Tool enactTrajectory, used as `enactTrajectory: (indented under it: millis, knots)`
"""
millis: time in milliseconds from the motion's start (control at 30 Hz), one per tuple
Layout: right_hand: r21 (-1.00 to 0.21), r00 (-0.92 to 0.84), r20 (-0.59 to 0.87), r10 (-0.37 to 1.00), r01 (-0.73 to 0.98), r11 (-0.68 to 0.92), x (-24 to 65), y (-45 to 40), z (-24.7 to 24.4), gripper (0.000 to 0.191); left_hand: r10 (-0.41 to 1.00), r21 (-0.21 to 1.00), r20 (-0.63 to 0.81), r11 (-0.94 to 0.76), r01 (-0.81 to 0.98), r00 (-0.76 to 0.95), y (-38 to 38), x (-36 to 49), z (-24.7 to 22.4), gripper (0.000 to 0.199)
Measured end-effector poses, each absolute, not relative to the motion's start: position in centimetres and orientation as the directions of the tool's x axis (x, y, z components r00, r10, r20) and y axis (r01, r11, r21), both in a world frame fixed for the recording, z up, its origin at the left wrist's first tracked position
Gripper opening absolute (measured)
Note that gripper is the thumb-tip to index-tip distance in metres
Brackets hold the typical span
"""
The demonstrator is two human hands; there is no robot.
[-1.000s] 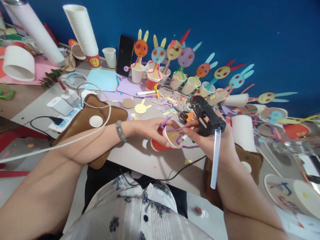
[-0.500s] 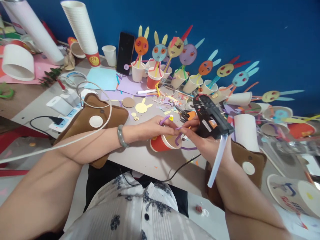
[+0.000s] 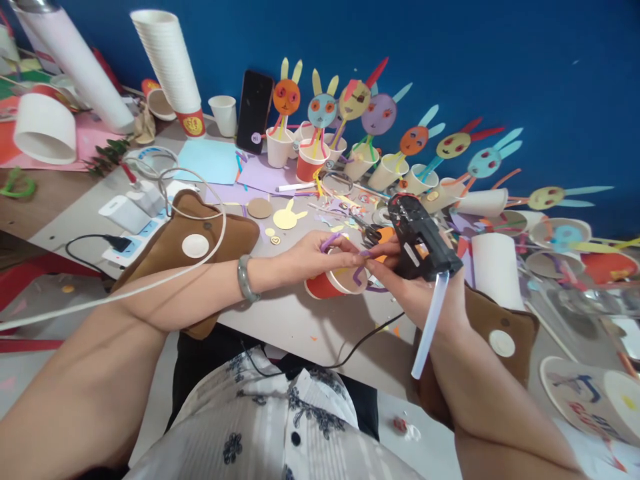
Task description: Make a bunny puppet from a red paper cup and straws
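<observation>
My left hand (image 3: 325,257) pinches a purple pipe cleaner (image 3: 359,276) over a red and white paper cup (image 3: 326,285), which lies tilted on its side. My right hand (image 3: 400,277) meets it there, thumb and fingertips closed on the same pipe cleaner. A black glue gun (image 3: 423,240) rests against the right hand, a translucent glue stick (image 3: 431,327) jutting from its back end. The cup's opening faces right, and part of its rim is hidden behind the fingers.
Behind the hands stand several paper cups with rabbit faces, a phone (image 3: 254,112) and a tall cup stack (image 3: 167,63). Brown cushions (image 3: 220,233) lie under both forearms. A white cable (image 3: 220,250) crosses the left arm; scissors (image 3: 367,230) and paper scraps lie beyond the hands.
The view has shifted slightly, so the scene sits a little lower and further right. The yellow piece near my left fingers no longer shows. The glue gun has turned slightly in my right hand.
</observation>
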State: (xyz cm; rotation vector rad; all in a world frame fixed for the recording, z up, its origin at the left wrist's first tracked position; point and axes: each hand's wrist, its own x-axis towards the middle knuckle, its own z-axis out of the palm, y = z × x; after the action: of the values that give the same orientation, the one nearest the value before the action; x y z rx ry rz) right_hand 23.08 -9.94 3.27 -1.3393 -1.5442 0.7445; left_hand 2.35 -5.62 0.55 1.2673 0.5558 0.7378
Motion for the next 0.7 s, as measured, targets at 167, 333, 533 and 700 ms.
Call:
enactTrajectory:
  millis: [167, 333, 533, 700]
  knots:
    - [-0.886, 0.009, 0.263, 0.965, 0.398, 0.238, 22.6, -10.1, 3.2, 0.046, 0.849, 0.972, 0.071, 0.059, -0.228, 0.524, -5.9, 2.7, 0.3, 0.043]
    - [-0.865, 0.01, 0.319, 0.948, 0.412, 0.287, 22.5, -10.5, 2.8, 0.04, 0.858, 0.951, 0.04, 0.125, -0.284, 0.513, -6.1, 2.9, 0.1, 0.035]
    - [-0.833, -0.013, 0.342, 0.939, 0.458, 0.31, 22.9, -10.8, 2.2, 0.04, 0.8, 0.832, -0.075, 0.379, -0.404, 0.596, -5.8, 3.5, -0.8, 0.026]
    - [-0.878, -0.004, 0.248, 0.969, 0.422, 0.227, 23.1, -9.8, 3.0, 0.045, 0.707, 0.737, -0.132, 0.539, -0.408, 0.695, -5.4, 3.5, -1.2, 0.038]
